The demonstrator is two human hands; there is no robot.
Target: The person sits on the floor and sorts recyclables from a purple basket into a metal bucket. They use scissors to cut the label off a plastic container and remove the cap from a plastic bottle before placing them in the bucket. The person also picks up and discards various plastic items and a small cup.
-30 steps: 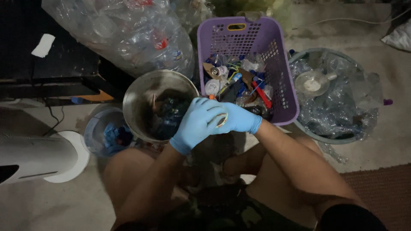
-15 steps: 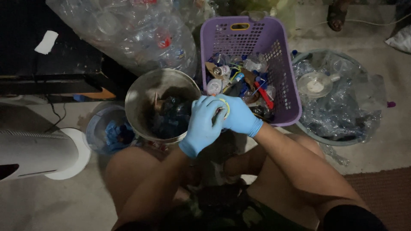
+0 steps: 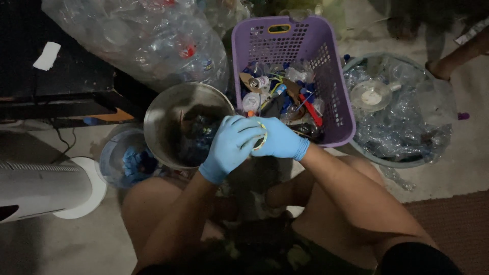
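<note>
At frame centre, the gloved left hand [image 3: 230, 145] and right hand [image 3: 279, 138] together pinch a small round ring [image 3: 262, 136], between the steel bowl [image 3: 168, 119] and perforated purple basket [image 3: 333, 81].

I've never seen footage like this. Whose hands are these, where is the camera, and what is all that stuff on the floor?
There is no machine here: a person sits on the floor, and a camera worn on their head looks down. The left hand and right hand, both in blue gloves, are pressed together around a small round object; it is too hidden to identify. In front stand a metal bowl, a purple basket of mixed scraps, a clear bag of plastic bottles, and a tub lined with clear plastic.
</note>
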